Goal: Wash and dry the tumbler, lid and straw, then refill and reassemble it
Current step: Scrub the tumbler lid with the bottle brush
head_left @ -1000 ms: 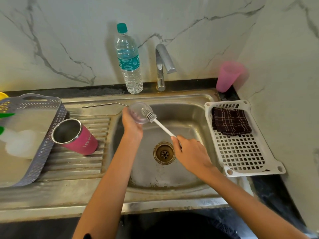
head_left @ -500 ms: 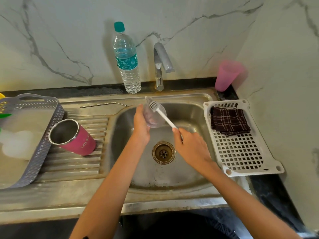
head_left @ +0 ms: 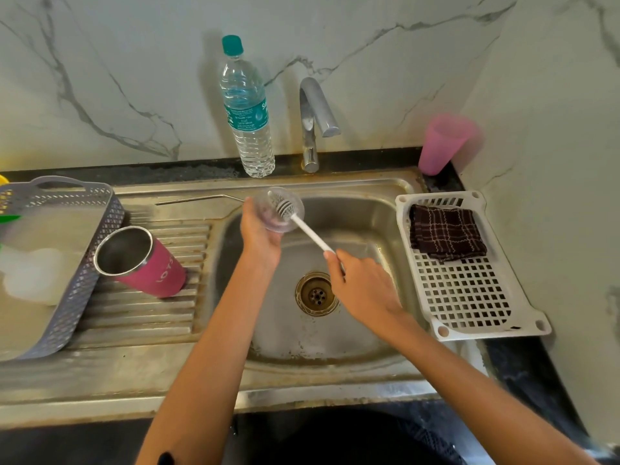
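My left hand (head_left: 260, 229) holds the clear round lid (head_left: 279, 209) over the back of the sink basin (head_left: 362, 223). My right hand (head_left: 360, 283) grips the white handle of a small bristle brush (head_left: 308, 226), whose bristled head lies against the lid's face. The pink steel tumbler (head_left: 144, 263) lies on its side on the ribbed drainboard, its mouth toward the grey basket. The thin metal straw (head_left: 198, 199) lies along the back of the drainboard, left of the lid.
A grey perforated basket (head_left: 84, 263) sits at left. A water bottle (head_left: 246, 112) and the tap (head_left: 313, 119) stand behind the sink. A white rack (head_left: 469, 297) holding a dark checked cloth (head_left: 446, 231) is at right, with a pink cup (head_left: 443, 142) in the corner.
The lid and brush moved slightly back and left over the basin, and the brush head shifted across the lid's face. The tumbler and straw stayed in place.
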Demonstrator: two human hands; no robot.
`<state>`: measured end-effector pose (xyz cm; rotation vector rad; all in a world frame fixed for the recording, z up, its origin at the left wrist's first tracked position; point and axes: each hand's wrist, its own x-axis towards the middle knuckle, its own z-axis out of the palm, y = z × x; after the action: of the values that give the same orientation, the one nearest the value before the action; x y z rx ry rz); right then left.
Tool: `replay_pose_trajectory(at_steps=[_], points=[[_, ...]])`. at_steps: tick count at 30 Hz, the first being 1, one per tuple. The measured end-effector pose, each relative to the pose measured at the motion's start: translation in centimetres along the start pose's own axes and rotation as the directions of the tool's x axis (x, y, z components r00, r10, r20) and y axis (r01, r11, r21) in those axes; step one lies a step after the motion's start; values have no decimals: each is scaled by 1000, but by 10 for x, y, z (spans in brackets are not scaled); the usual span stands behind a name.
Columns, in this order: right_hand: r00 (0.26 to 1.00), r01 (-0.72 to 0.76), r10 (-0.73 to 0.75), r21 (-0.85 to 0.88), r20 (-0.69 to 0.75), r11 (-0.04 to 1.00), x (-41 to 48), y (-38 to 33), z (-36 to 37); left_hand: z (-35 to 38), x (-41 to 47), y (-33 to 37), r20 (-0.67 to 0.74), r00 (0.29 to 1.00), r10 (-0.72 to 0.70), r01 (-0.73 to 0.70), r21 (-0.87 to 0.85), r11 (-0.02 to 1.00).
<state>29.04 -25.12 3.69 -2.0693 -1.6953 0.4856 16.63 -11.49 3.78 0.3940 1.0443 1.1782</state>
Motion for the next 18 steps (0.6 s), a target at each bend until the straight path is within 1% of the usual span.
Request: replay_pose_trajectory(at_steps=[1,2,3,6,7,8,11,12,13,15,16,18], points=[[1000,6,-6,-9,5,1000,-6,0,2,0,4,3,-23,1000,-1,0,-48,999],[1000,9,-9,-12,7,1000,-10,0,4,-1,6,2,-34,999,5,-7,-49,999],[1000,5,-5,-10,4,1000,-12,0,4,-2,3,-3,-29,999,12,-12,-13,1000],[999,-25,26,10,-23,1000,-2,-2,2,-4,-9,-22,3,1000,23,-23,181,983],[999,-26,27,15,-24,1000,1,-3,2,-6,-9,-23,2,1000,22,-22,207,978],[1000,-18,18,16,-21,1000,1,-4,2,-7,-7,-19,-13,1000,16,-13,195,981],[1000,23,-22,-12,15,1000,-9,-6,8,-10,7,2,-100,995,7,-9,-15,1000],[999,26,-26,-12,29,1000,-11,-6,9,-10,10,5,-113,993,24,-29,-44,999],[999,25,-25,-6,31,1000,-11,-7,8,-10,9,3,-103,994,43,-43,5,999],[1000,18,-18,-2,6,1000,-1,-9,4,-8,1,-9,-33,998,58,-50,208,977],[1000,11,-11,-1,-9,1000,5,-10,1,-7,-4,-15,5,999,54,-53,282,958],[1000,11,-11,-8,-18,1000,10,-10,-2,-7,-4,-13,15,998,62,-63,344,937]])
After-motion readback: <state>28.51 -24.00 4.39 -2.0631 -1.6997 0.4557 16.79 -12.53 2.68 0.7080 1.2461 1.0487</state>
